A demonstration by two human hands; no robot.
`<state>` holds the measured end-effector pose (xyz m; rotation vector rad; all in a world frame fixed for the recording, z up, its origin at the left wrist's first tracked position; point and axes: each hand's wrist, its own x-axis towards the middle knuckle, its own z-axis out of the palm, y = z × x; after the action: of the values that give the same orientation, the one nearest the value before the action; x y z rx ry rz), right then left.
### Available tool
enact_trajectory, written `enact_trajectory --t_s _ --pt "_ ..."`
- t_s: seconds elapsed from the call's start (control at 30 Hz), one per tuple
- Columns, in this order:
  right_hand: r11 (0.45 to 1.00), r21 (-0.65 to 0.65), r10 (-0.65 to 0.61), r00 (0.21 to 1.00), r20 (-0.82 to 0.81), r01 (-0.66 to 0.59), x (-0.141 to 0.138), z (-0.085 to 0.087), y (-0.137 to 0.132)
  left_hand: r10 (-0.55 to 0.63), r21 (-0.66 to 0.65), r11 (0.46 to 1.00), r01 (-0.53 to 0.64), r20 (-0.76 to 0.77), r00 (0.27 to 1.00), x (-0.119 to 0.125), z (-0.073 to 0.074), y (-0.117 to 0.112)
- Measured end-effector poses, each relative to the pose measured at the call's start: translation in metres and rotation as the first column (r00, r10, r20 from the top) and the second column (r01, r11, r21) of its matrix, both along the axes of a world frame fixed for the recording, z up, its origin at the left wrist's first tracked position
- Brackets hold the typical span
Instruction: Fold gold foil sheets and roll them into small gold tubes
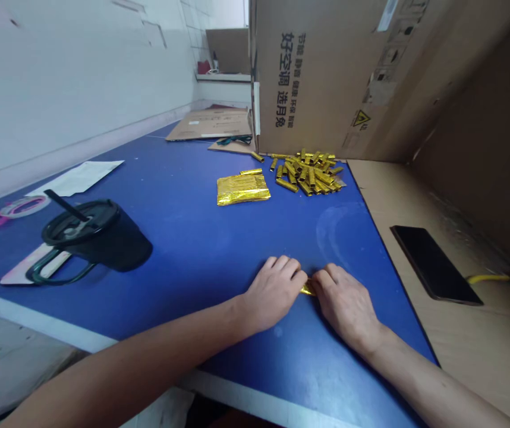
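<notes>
My left hand [275, 291] and my right hand [346, 303] meet on the blue tabletop [219, 261], with a small piece of gold foil [307, 289] between their fingertips. Most of that piece is hidden by my fingers. Farther back, a loose heap of rolled gold foil tubes [306, 173] lies against a cardboard box [317, 77]. To its left is a flat stack of gold foil sheets [243, 189], with one tube [251, 172] lying along its top edge.
A black tumbler with a straw and green handle [98, 232] stands left of my hands, near a tape roll [23, 207] and white paper [76, 178]. A black phone [433, 264] lies on a cardboard sheet [397, 202] to the right.
</notes>
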<state>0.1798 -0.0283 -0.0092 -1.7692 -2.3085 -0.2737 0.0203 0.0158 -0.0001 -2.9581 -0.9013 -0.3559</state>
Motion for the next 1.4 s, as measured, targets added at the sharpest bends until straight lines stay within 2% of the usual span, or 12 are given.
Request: enact_trajectory --t_s 0.1,0.3,0.5,0.73,0.9,1.1,1.17,1.23,1.3,1.4 --pt "0.999 0.029 0.024 0.999 -0.035 -0.023 0.001 -0.002 -0.001 0.010 0.037 0.999 -0.010 0.000 1.000 0.000 0.000 -0.001" --pt "0.997 -0.009 0.077 0.992 -0.100 -0.078 0.004 -0.004 -0.002 0.025 0.074 0.997 -0.023 -0.023 0.999 0.000 -0.001 -0.002" --pt "0.999 -0.002 0.045 0.991 -0.126 -0.045 0.003 -0.005 0.001 -0.009 0.052 0.999 0.009 -0.002 1.000 0.001 -0.002 0.000" --pt "0.984 0.016 0.176 0.979 -0.107 -0.175 0.008 0.000 0.000 -0.020 0.058 0.998 0.019 0.022 1.000 0.000 -0.006 0.002" --pt "0.978 -0.018 0.206 0.975 -0.086 -0.208 0.010 0.006 -0.002 0.058 0.001 0.998 -0.059 0.076 0.995 -0.003 -0.007 0.004" --pt "0.970 -0.065 0.222 0.960 -0.174 -0.236 0.012 0.008 -0.003 0.133 -0.171 0.979 -0.110 0.131 0.982 -0.004 -0.005 0.006" --pt "0.970 -0.062 0.220 0.957 -0.186 -0.235 0.013 0.007 -0.003 0.164 -0.147 0.979 -0.144 0.133 0.977 -0.004 -0.004 0.004" --pt "0.972 -0.054 0.214 0.960 -0.183 -0.227 0.012 0.007 -0.004 0.131 -0.070 0.990 -0.123 0.111 0.985 -0.004 -0.004 -0.001" --pt "0.974 -0.056 0.207 0.961 -0.182 -0.221 0.011 0.006 -0.004 0.032 -0.003 0.999 -0.032 0.065 0.997 -0.004 -0.004 -0.008" --pt "0.971 -0.082 0.203 0.958 -0.201 -0.223 0.011 0.008 -0.003 -0.058 0.013 0.998 0.058 0.008 0.998 -0.001 -0.003 -0.018"
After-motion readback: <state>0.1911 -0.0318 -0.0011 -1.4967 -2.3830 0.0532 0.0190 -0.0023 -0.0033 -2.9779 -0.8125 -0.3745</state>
